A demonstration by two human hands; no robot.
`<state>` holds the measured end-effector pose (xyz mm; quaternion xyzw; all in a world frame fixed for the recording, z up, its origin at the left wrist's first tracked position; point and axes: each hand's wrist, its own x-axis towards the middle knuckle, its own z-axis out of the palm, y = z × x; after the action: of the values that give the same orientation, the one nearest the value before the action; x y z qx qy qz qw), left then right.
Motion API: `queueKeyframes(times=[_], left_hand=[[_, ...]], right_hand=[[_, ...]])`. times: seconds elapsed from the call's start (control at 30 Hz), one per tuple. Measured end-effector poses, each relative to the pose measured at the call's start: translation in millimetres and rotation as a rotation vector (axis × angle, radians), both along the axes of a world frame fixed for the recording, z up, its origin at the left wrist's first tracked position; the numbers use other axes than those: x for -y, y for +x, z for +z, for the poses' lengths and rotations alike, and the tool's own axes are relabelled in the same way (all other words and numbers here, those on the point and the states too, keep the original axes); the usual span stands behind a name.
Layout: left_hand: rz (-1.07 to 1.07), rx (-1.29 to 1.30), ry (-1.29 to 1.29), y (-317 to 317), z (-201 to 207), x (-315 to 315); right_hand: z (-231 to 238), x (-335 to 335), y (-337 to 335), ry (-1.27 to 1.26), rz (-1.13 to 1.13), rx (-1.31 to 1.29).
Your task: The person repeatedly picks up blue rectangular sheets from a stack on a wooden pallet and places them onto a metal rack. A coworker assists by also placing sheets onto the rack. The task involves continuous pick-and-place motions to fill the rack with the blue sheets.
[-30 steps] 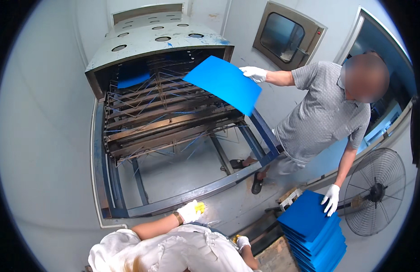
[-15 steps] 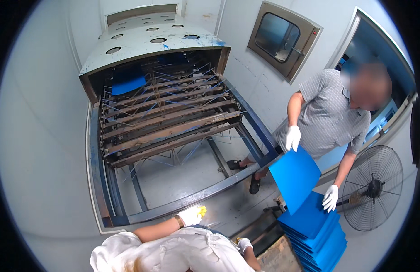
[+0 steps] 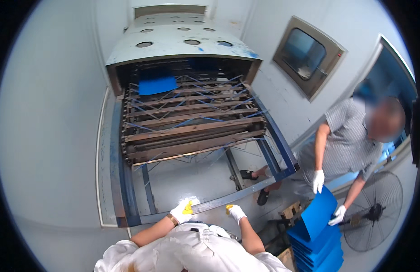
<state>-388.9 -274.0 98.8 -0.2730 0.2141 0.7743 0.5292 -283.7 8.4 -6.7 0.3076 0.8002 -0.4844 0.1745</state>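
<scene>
My left hand (image 3: 182, 211), in a white glove with yellow fingertips, is at the near rail of the blue steel frame (image 3: 259, 184). Its fingers are loosely bent and apart, with nothing in them. To its right, my right hand (image 3: 237, 213) wears the same kind of glove and is just on my side of that rail. Its fingers are bent but not closed on anything I can see. Ahead, a rack conveyor (image 3: 196, 129) of brown crossbars and thin wire supports carries a blue sheet (image 3: 157, 85) at the mouth of the pale oven hood (image 3: 182, 52).
On the right, a white-gloved co-worker (image 3: 350, 136) bends a blue sheet (image 3: 319, 211) above a stack of blue sheets (image 3: 316, 254). A caged floor fan (image 3: 375, 211) stands behind the stack. A metal-framed window (image 3: 307, 56) is set in the wall, beside a doorway (image 3: 389, 77).
My view has swung right and up. My right hand has risen from beside the stack and come nearer to my left. The co-worker's sheet has lowered toward the stack.
</scene>
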Motion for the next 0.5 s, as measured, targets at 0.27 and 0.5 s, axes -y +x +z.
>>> queueKeyframes(times=[0.27, 0.5], left_hand=[[-0.076, -1.178, -0.307, -46.8, 20.0, 55.3], [-0.442, -1.607, -0.655, -76.1, -2.2, 75.5]], right_hand=[[-40.4, 25.5, -71.5, 0.749, 0.659, 0.183], [-26.7, 39.3, -79.9, 0.516, 0.498, 0.302]])
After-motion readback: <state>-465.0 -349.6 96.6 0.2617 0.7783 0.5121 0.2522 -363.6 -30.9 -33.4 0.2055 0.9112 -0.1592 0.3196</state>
